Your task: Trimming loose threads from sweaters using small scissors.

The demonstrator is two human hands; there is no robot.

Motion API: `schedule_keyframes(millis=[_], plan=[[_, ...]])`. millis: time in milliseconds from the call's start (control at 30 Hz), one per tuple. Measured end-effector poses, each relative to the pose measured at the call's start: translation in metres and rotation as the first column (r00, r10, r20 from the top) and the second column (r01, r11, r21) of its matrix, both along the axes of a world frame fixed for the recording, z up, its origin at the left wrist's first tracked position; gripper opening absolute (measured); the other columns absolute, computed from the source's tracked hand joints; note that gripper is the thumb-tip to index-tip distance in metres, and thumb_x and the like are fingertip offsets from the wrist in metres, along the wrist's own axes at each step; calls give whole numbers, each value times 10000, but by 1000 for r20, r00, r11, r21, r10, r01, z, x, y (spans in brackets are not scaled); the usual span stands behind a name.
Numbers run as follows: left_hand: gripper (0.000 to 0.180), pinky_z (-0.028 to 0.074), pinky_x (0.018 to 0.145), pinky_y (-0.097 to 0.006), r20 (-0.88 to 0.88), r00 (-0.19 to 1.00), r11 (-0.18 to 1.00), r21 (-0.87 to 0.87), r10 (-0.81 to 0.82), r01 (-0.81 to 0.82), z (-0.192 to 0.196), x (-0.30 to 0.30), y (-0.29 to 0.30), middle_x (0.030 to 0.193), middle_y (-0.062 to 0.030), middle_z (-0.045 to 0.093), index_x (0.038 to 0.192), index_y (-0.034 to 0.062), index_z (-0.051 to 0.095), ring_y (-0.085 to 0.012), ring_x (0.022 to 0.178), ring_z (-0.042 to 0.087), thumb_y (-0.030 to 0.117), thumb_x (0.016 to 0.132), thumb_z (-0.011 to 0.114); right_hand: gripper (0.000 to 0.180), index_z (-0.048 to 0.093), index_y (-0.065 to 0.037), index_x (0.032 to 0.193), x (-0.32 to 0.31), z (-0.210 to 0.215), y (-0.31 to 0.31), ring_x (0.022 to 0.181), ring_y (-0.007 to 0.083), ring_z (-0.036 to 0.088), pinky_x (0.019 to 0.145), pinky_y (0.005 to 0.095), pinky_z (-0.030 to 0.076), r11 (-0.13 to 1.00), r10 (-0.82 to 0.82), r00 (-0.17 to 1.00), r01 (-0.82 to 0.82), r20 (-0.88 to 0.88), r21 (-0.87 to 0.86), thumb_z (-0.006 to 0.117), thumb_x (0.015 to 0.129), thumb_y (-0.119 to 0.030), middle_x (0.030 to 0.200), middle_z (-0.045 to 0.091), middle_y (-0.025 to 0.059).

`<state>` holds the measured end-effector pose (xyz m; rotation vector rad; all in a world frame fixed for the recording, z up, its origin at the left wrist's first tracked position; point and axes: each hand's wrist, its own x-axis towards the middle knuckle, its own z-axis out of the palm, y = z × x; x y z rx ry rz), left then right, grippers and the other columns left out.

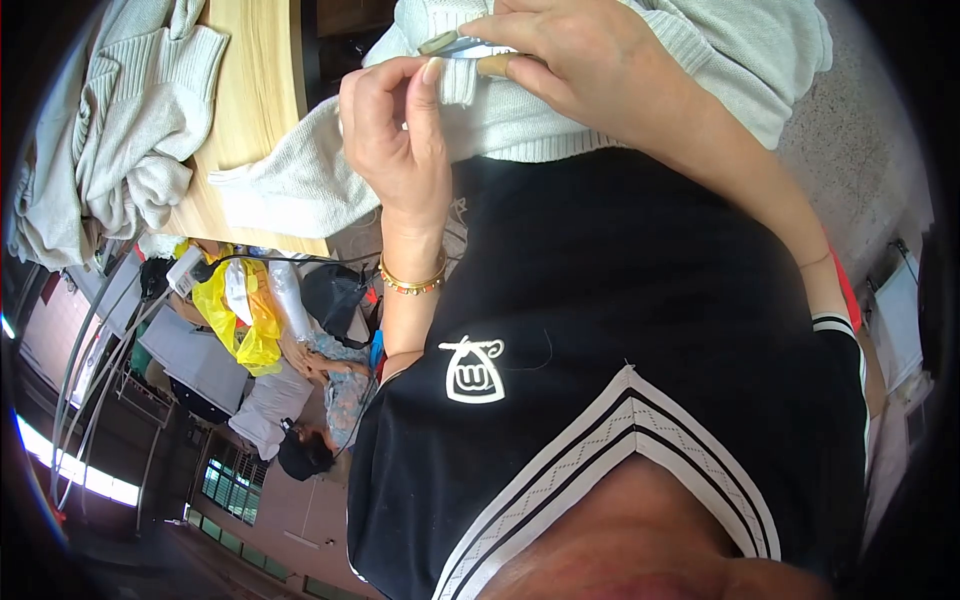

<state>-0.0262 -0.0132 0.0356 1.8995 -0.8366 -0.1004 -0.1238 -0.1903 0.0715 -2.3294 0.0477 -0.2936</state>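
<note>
A pale grey knitted sweater (540,125) lies across my lap, one sleeve reaching left onto the table edge. My left hand (395,130), with a bracelet at the wrist, pinches a ribbed edge of the knit between thumb and forefinger. Close beside it, my right hand (590,60) is closed on a small tool (470,47) with a bluish, metallic-looking body; it may be thread snips, but the fingers cover much of it. A rounded greenish piece (438,43) shows at the tool's left end, just above my left fingertips.
A wooden table (250,100) stands at the left, with more pale knitwear (140,130) heaped on it. Below the table edge are a yellow plastic bag (240,310), cables and a power strip (184,270). Another person (325,400) sits farther off at the lower left.
</note>
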Motion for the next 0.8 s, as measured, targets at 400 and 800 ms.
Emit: schedule_keyframes(millis=[400,800], plan=[[536,506,863,-221,-688,725,999,-12,-33,34,29,8,12,1206,-80,599,1375,-4,480,-98,1014,612,-99,871,637,248,687,-107,1051,-19,-13,-38,847,238,663,709,353,535,997,19,999,-15,-48,71,732,827,-203,887,618,43],[293,521,881,-313,651,759,961,225,-24,-162,140,90,103,1054,-124,702,1098,-37,695,-225,965,663,-158,841,623,414,644,-13,1229,-25,-4,-132,737,154,564,668,293,468,955,-292,938,295,-188,-13,700,829,-102,847,615,67]])
